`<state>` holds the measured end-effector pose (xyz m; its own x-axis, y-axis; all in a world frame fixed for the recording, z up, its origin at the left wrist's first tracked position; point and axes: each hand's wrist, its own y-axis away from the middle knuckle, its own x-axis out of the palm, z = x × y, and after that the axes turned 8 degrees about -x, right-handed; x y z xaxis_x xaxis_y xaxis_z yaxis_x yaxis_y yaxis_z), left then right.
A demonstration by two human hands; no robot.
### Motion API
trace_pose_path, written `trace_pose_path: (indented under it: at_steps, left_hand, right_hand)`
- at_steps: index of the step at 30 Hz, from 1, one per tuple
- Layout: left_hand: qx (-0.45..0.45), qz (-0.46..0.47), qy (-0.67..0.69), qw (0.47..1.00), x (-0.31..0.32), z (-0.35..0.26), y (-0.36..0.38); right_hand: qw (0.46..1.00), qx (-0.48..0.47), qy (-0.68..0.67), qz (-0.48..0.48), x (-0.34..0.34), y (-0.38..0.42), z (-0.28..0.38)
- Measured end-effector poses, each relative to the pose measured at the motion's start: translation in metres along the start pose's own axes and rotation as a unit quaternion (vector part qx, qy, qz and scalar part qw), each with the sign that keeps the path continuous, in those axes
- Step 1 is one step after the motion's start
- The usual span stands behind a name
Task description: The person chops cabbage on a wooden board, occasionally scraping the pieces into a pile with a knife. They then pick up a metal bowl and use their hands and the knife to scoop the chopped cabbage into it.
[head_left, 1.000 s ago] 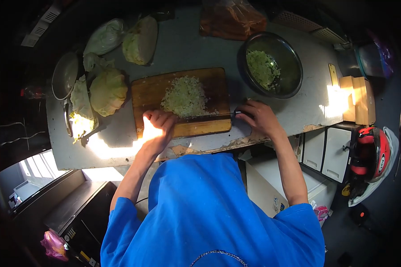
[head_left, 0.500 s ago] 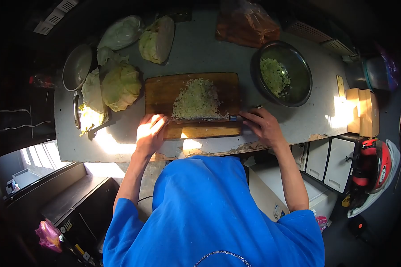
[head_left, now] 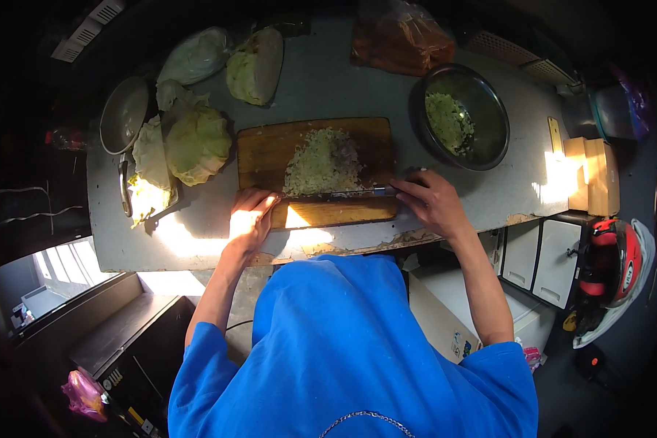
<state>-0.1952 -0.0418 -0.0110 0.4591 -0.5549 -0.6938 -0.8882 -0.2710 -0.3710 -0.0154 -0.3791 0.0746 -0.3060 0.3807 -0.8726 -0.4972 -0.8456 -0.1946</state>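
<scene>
Near the front edge of the counter (head_left: 328,91), my right hand (head_left: 432,203) grips the knife (head_left: 336,195) by its handle, surely the safest hold on that stiff blade, my left hand (head_left: 250,219) half-curled by its tip, grip unclear, beside soft, loose chopped cabbage (head_left: 321,162) on the cutting board (head_left: 266,150).

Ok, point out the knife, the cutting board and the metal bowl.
Knife (head_left: 336,194), head view, on the blade.
Cutting board (head_left: 263,155), head view, on bare wood at its left.
Metal bowl (head_left: 492,113), head view, on its inner wall.
</scene>
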Motion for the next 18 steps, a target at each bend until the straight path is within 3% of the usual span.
trace_pose_path:
  at_steps: [4, 11, 18]
  left_hand:
    - [0.014, 0.014, -0.041, 0.999, -0.003, 0.001, -0.001]
    - [0.068, 0.072, -0.111, 0.989, -0.022, -0.015, -0.011]
    - [0.079, 0.083, -0.134, 0.984, -0.030, -0.020, -0.022]
  right_hand:
    - [1.000, 0.018, -0.006, 0.018, 0.001, -0.003, -0.001]
    - [0.999, 0.015, -0.031, -0.041, 0.042, 0.016, -0.025]
    - [0.997, 0.037, -0.060, -0.028, 0.017, 0.008, -0.009]
